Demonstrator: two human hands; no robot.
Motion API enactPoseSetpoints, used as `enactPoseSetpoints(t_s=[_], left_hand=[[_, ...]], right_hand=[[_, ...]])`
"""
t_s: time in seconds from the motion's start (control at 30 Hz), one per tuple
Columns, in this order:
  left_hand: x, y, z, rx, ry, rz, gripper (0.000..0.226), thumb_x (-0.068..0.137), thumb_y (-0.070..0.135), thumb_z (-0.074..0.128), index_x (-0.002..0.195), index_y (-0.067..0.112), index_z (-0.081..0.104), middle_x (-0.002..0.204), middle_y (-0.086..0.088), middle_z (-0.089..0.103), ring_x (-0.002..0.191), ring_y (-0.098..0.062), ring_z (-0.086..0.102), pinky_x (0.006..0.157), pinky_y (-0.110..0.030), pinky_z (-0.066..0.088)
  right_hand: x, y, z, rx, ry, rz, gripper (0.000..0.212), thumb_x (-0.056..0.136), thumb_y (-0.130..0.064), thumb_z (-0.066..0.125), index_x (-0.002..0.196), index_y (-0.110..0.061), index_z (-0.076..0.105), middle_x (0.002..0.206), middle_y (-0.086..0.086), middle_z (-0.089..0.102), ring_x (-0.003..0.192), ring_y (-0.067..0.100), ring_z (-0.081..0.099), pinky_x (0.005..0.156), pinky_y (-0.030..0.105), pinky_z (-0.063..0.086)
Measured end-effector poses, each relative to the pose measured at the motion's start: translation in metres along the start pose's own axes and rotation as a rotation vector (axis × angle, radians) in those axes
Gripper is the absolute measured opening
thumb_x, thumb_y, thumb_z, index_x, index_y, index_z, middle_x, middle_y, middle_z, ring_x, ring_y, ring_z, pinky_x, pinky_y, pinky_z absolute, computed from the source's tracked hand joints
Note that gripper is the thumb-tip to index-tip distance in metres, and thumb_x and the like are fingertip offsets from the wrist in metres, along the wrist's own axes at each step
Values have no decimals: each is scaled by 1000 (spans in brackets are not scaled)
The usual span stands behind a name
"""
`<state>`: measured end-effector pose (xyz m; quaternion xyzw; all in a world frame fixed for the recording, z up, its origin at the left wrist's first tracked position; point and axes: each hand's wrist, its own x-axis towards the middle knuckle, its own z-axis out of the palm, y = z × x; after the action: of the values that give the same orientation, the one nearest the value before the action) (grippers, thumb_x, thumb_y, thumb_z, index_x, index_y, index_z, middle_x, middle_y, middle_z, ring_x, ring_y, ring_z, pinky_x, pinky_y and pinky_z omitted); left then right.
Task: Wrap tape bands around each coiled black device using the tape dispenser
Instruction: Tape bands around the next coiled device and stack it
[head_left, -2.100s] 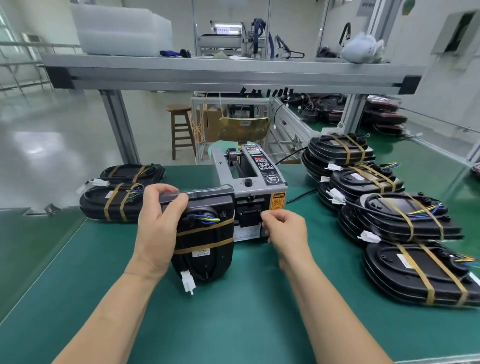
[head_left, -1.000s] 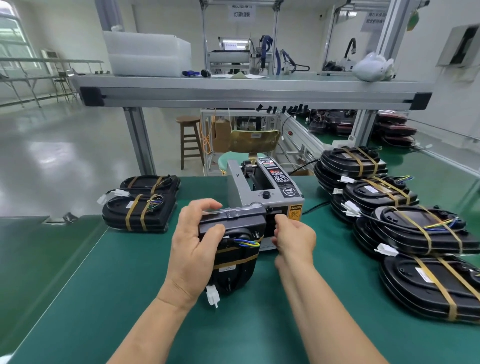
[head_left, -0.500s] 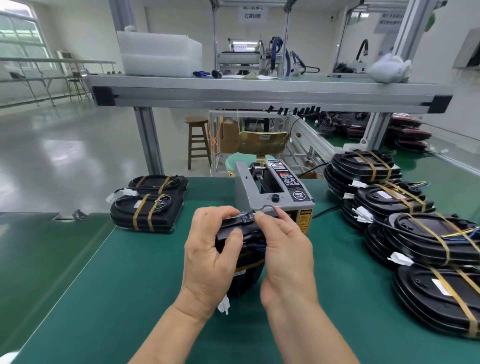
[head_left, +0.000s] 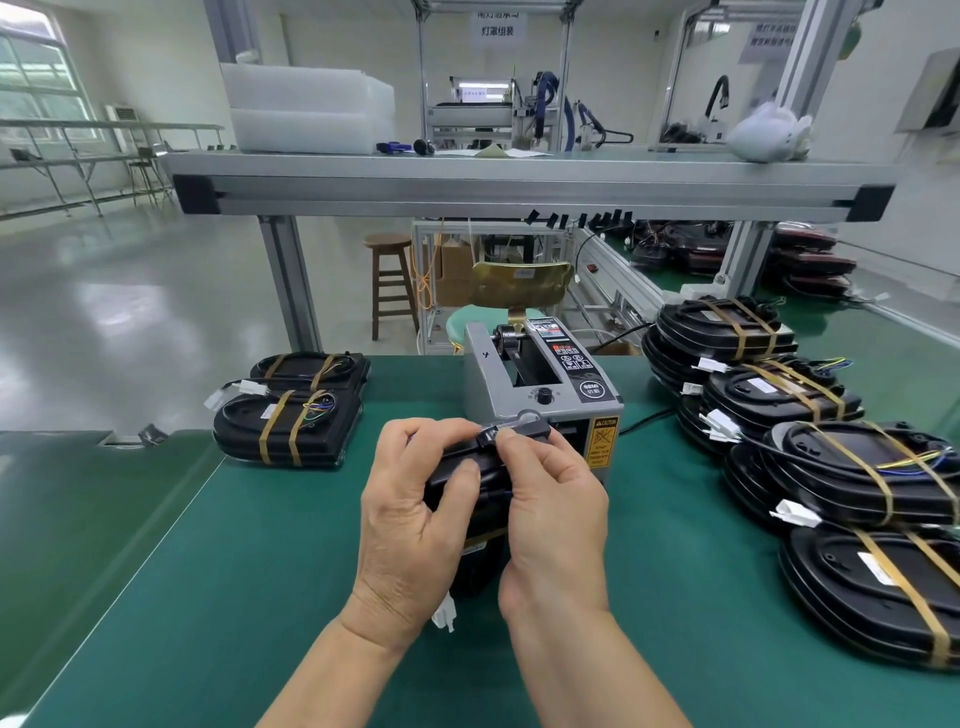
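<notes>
A black coiled device (head_left: 480, 525) stands on edge on the green table (head_left: 234, 597), just in front of the grey tape dispenser (head_left: 540, 387). My left hand (head_left: 410, 519) grips its left side and top edge. My right hand (head_left: 556, 512) covers its right side, with finger and thumb pinching a clear tape strip at the top edge. A tan band shows low on the device, and a white connector (head_left: 444, 617) hangs below it. Much of the device is hidden behind both hands.
Two banded black devices (head_left: 288, 415) lie at the left of the table. Several more banded devices (head_left: 852, 467) are stacked along the right side. A metal shelf (head_left: 519, 182) spans overhead. A wooden stool (head_left: 389, 283) stands beyond the table.
My right hand left the dispenser's outlet and came onto the device's top edge with tape. Both hands and the device drew closer to me and the camera tilted up.
</notes>
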<state>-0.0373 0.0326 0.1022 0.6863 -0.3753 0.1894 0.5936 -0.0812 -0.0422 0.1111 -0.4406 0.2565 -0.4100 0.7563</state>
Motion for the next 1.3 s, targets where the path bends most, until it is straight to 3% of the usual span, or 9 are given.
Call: enactPoseSetpoints(t_s=[0.23,0.37,0.57,0.67,0.77,0.87,1.03,1.17,1.3], left_hand=[[0,0,0,-5,-3,-21,26,84,28,53,99,22,73,97,-5,54,100,-11,55,89,-11,40],[0,0,-1,-12,-8,-30,27,83,29,54,98,18,74,97,-5,55,100,-12,56,89,-11,40],[1,0,-3,-6,-19,-14,24,84,27,54,98,23,73,98,-5,55,99,-11,56,88,-9,39],[1,-1,-4,-5,0,-14,23,84,27,54,98,25,71,98,-5,55,98,-9,56,88,-8,38],[1,-1,-4,-6,-5,1,23,84,26,53,100,23,70,97,-5,56,99,-7,55,88,-9,39],[-1,-1,-5,-39,1,-49,21,82,31,54,103,30,59,98,4,59,95,-14,58,84,-15,43],[-2,-2,-9,-55,18,-134,26,77,37,54,103,34,50,95,19,57,86,-7,57,77,-8,40],[4,-3,-15,-35,13,-162,29,77,23,58,105,30,56,100,17,57,97,-6,54,87,-13,40],[23,-1,-27,233,-110,-100,27,78,29,55,98,19,70,94,6,62,93,-9,57,87,-18,42]], right_hand=[[3,5,-1,-55,3,-40,14,82,-14,75,69,-18,80,131,-9,58,128,9,53,109,47,43],[2,5,-2,-70,1,-54,14,82,-16,76,69,-22,79,131,-12,58,122,-4,50,109,43,43],[4,9,-7,-137,49,-144,14,84,-18,77,71,-23,75,117,-8,65,122,8,56,106,47,45],[5,5,-6,-129,63,-144,10,83,-26,77,86,-26,68,110,-5,66,108,17,63,98,47,50],[8,2,-3,-187,-9,-130,39,72,-44,79,103,-34,57,113,-7,61,107,13,61,94,36,53],[10,1,0,-282,-77,-158,48,74,-35,84,107,-41,49,116,-15,55,109,5,58,86,15,48],[11,3,0,-336,-107,-169,50,77,-31,82,115,-40,50,119,-16,54,117,10,54,103,37,47],[9,2,1,-386,-176,-159,63,73,-28,84,125,-38,48,124,-14,53,123,12,50,106,37,45],[9,3,11,-423,-172,-159,59,76,-26,81,125,-36,50,123,-20,50,123,6,44,106,28,41]])
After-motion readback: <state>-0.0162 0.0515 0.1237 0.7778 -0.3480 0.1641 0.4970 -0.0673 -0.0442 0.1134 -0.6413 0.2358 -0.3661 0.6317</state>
